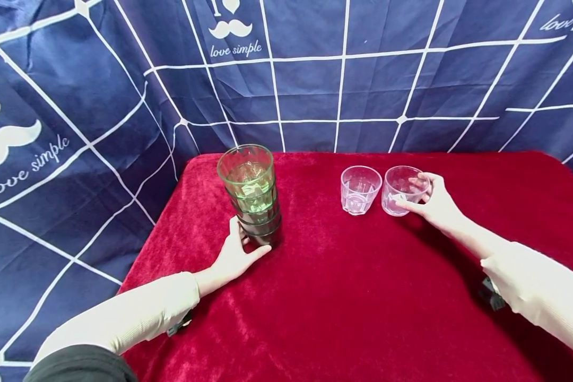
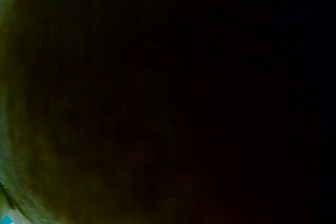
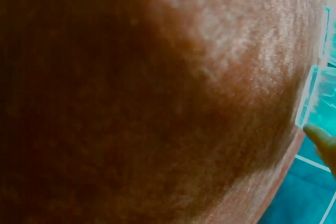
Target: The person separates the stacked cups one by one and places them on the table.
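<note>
At the left of the head view stands a tall stack of nested tumblers (image 1: 255,201), green at the top and dark smoky below. My left hand (image 1: 234,254) holds it low down, thumb at the front and fingers round the left side. Over on the right, my right hand (image 1: 436,204) grips a clear tumbler (image 1: 396,196) by its right side, thumb in front and fingers behind. A second clear tumbler (image 1: 358,193) stands upright close to its left. The left wrist view is almost black; in the right wrist view a fingertip (image 3: 320,139) shows beside the clear glass.
Red velvety cloth (image 1: 324,297) covers the table. Behind it and along the left hang dark blue curtains (image 1: 305,90) with white lines and printed moustaches. The table's back edge runs just behind the tumblers.
</note>
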Available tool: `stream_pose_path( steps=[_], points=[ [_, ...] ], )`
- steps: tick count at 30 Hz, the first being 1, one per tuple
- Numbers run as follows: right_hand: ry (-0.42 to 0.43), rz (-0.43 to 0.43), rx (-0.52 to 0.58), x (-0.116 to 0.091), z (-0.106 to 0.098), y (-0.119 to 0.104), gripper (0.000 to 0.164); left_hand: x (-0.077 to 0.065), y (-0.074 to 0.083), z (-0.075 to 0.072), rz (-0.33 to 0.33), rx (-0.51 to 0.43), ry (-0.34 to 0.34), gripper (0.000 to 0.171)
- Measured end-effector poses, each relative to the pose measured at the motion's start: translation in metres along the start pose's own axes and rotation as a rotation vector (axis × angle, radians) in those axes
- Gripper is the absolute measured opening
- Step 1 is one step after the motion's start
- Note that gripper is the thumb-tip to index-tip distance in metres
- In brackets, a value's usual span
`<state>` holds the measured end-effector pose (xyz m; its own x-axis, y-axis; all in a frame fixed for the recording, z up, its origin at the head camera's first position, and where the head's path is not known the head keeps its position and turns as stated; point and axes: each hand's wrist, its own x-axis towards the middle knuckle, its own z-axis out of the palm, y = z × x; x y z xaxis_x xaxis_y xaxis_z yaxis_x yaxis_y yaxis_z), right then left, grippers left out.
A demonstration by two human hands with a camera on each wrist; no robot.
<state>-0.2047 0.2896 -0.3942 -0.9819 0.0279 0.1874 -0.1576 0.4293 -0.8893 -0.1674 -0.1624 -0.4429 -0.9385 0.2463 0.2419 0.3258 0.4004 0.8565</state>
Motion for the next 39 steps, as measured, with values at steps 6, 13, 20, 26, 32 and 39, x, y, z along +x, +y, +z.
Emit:
stream_pose_path(
  steps=[6,13,20,26,32,39],
  points=[
    [0.022,-0.024,-0.114,0.001,-0.007,-0.008,0.089,0.001,0.002,0.001,0.001,0.004,-0.005,0.081],
    [0.126,-0.144,-0.001,0.008,-0.003,-0.046,0.086,0.003,0.002,0.003,0.02,-0.029,-0.02,0.081],
    [0.023,-0.319,0.278,0.011,0.031,-0.109,0.079,0.0,-0.001,0.004,0.002,-0.064,-0.03,0.081],
    [-0.182,-0.383,0.365,0.016,0.077,-0.152,0.083,-0.003,-0.004,0.003,0.013,-0.083,-0.018,0.081],
    [-0.331,-0.447,0.422,0.015,0.125,-0.171,0.086,-0.001,-0.003,0.003,0.036,-0.058,-0.01,0.081],
    [-0.376,-0.43,0.42,0.012,0.161,-0.183,0.086,0.0,-0.002,0.0,0.04,-0.03,-0.012,0.083]
  ],
)
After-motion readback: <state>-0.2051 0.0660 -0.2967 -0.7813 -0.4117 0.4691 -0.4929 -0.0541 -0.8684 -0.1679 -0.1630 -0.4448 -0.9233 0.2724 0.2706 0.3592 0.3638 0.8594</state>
